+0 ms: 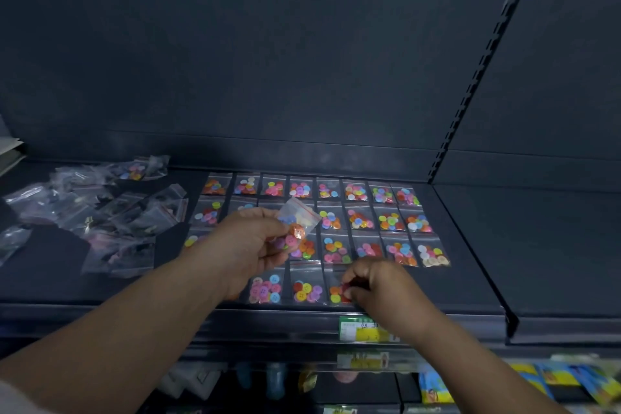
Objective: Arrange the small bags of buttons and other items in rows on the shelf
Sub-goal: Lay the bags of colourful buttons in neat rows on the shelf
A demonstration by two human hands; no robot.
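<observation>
Small clear zip bags of coloured buttons lie in neat rows point(356, 222) on the dark shelf point(470, 279). My left hand point(248, 245) holds a few button bags point(297, 222) above the middle of the rows, the top one tilted up. My right hand point(376, 286) pinches a bag of red, orange and yellow buttons point(336, 292) lying in the front row, next to two other bags point(285, 289). A loose heap of unsorted bags point(100, 212) lies on the shelf's left part.
The shelf's back panel point(268, 60) rises behind the rows, with a slotted upright point(470, 94) at the right. A green and yellow price label point(363, 329) sits on the front edge. Packaged goods point(554, 380) fill the shelf below. Paper edges point(8, 151) show at far left.
</observation>
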